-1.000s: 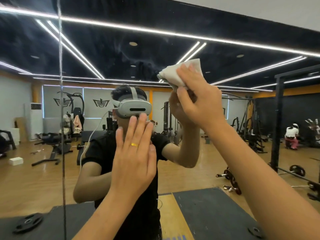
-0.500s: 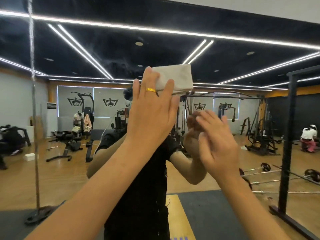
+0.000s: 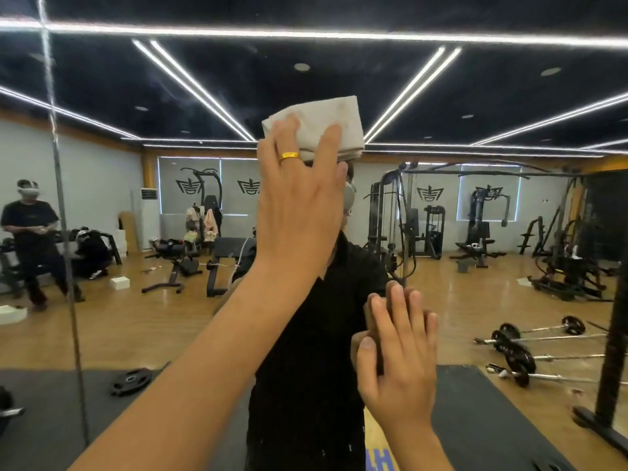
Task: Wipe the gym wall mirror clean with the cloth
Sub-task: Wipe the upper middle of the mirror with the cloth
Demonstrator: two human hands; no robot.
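Observation:
The wall mirror (image 3: 492, 96) fills the whole view and reflects the gym behind me. My left hand (image 3: 299, 205), with a gold ring, is raised high. Its straight fingers press a folded white cloth (image 3: 334, 119) flat against the glass at upper centre. My right hand (image 3: 397, 351) lies lower and to the right, palm and straight fingers flat on the mirror and holding nothing. My own reflection in a black shirt is mostly hidden behind both arms.
A vertical seam (image 3: 64, 232) between mirror panels runs down the left side. Reflected in the glass are weight machines (image 3: 407, 226), barbells on the floor (image 3: 530, 348), a bench and a standing person (image 3: 29, 239) at the far left.
The cloth went from my right hand to my left hand, which rose and now presses it on the glass. My right hand dropped low and lies flat on the mirror.

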